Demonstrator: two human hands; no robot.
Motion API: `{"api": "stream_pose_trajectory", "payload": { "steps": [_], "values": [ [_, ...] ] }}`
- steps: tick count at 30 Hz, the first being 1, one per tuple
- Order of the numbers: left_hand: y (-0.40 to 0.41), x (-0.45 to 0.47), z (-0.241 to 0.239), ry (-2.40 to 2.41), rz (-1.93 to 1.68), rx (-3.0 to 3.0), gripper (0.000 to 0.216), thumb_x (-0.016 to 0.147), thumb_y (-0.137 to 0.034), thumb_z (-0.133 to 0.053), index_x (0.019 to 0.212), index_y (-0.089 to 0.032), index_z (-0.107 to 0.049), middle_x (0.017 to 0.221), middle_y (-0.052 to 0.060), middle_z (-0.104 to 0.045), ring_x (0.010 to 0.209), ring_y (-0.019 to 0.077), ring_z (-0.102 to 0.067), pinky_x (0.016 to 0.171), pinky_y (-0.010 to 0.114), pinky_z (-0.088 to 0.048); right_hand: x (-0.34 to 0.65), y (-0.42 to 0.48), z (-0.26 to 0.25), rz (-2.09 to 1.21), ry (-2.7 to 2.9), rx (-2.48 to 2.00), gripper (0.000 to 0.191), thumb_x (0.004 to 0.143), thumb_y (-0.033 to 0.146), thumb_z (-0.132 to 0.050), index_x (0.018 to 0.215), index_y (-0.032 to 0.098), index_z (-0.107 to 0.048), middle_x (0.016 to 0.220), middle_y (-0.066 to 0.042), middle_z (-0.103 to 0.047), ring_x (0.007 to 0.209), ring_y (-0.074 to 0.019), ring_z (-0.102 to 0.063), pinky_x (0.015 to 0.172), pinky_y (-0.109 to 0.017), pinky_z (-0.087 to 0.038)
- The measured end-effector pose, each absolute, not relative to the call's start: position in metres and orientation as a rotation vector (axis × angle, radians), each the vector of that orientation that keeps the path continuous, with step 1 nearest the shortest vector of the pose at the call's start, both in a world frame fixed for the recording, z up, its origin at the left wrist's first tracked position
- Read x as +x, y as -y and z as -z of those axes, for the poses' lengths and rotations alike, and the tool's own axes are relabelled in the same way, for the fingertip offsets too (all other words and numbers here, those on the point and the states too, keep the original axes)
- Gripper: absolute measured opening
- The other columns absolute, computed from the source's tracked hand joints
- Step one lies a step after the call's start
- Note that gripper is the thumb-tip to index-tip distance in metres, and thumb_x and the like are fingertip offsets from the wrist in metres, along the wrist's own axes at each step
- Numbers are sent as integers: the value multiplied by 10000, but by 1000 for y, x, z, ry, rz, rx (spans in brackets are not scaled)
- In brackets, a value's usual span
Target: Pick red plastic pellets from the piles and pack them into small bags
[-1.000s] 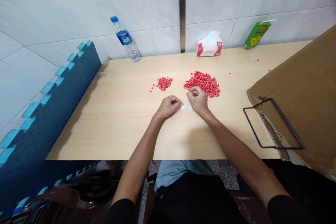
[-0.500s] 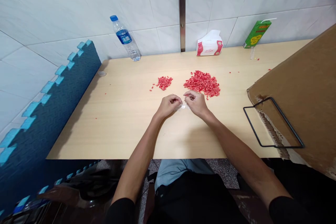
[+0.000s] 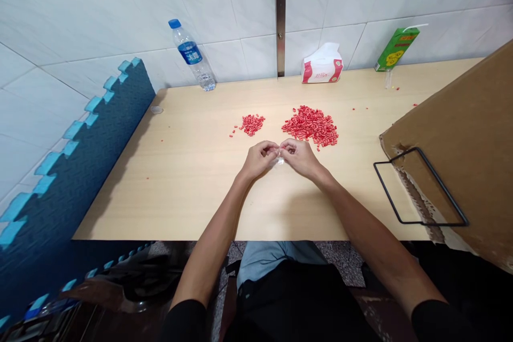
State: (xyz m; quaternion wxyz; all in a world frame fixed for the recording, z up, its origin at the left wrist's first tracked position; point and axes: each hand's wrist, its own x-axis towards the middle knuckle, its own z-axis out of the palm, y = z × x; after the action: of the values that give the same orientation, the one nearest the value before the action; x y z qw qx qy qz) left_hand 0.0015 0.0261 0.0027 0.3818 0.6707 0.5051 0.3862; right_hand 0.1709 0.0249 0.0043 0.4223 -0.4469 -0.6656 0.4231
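Observation:
My left hand [image 3: 259, 159] and my right hand [image 3: 301, 156] meet at the middle of the wooden table [image 3: 192, 181], fingertips pinched together on a small clear plastic piece [image 3: 280, 160], perhaps a tiny bag. Both hands are closed around it. Just beyond the right hand lies a large pile of small red pieces [image 3: 310, 125]. A smaller pile of the same red pieces [image 3: 251, 124] lies beyond the left hand. What the clear piece contains cannot be made out.
A water bottle [image 3: 191, 56], a tissue pack [image 3: 323, 67] and a green drink carton [image 3: 397, 47] stand along the tiled wall. A cardboard sheet [image 3: 460, 139] with a black wire frame [image 3: 417, 189] covers the table's right side. Blue foam mats [image 3: 80, 155] lean at the left.
My right hand has moved left from the edge of the large red pile to meet my left hand; both now pinch the clear piece together.

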Motion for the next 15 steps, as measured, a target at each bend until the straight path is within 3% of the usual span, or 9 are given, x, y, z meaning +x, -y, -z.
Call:
{"api": "stream_pose_trajectory", "payload": {
  "steps": [2, 7, 15],
  "values": [
    [-25, 2, -3, -1323, -1071, 1751, 212, 772, -287, -613, 940, -173, -672, 864, 27, -660, 738, 133, -574, 679, 253, -448, 171, -26, -3, -1074, 1620, -1119, 127, 764, 260, -542, 778, 167, -627, 593, 26, -569, 534, -108, -512, 525, -228, -392],
    [-21, 4, -6, -1382, -1213, 2073, 160, 843, -276, -554, 892, -190, -680, 844, 50, -648, 800, 167, -578, 794, 312, -448, 168, -28, 1, -1162, 1493, -1122, 109, 750, 259, -563, 786, 172, -618, 608, 15, -614, 504, -107, -541, 524, -231, -442],
    [-14, 10, -9, -1478, -1175, 2466, 188, 872, -288, -537, 912, -219, -706, 812, 88, -652, 845, 233, -547, 840, 404, -334, 160, -29, -2, -1305, 1237, -1044, 101, 728, 267, -606, 742, 167, -594, 601, 12, -632, 457, -84, -535, 453, -200, -437]
  ]
}}
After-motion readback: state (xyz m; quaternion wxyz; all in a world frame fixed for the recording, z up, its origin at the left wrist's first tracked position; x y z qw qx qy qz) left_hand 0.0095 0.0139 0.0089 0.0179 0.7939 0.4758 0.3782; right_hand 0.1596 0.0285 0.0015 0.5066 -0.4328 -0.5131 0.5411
